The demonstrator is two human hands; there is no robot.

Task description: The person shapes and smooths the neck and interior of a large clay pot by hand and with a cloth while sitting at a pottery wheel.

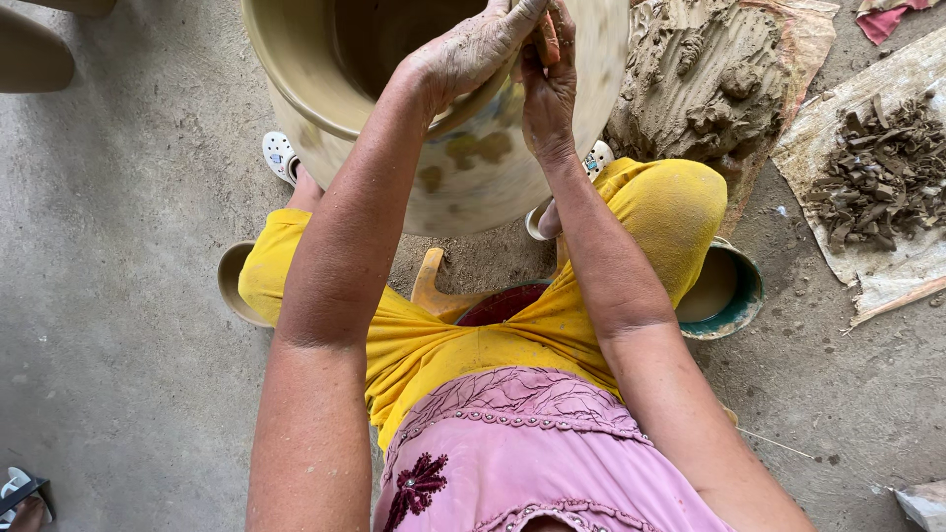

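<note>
I am looking straight down over a big clay pot [463,148] that is sitting on the floor between the person's knees, its wide mouth facing up at the top of the view. Its wall is blurring, so it looks to be turning.

The left hand [473,49], caked in wet clay, is reaching over the near rim, palm down, fingers [517,20] stretched out and pressing on the rim's edge; it is not clenching anything. The right hand [549,74] is standing upright just beside it, fingers lifted and lying against the left fingers and the rim, loosely curled. I cannot tell whether it is pinching the clay wall or only touching it.

The person is sitting in yellow trousers [434,335] and a pink top [532,453]. A white sandal [281,155] is peeking out left of the pot.

To the right, a mound of wet clay [709,79] is lying on a sheet, and further right a heap of dry clay bits [882,177] is resting on a board. A green-rimmed bowl [749,291] of murky water is sitting by the right knee, near the mound.
</note>
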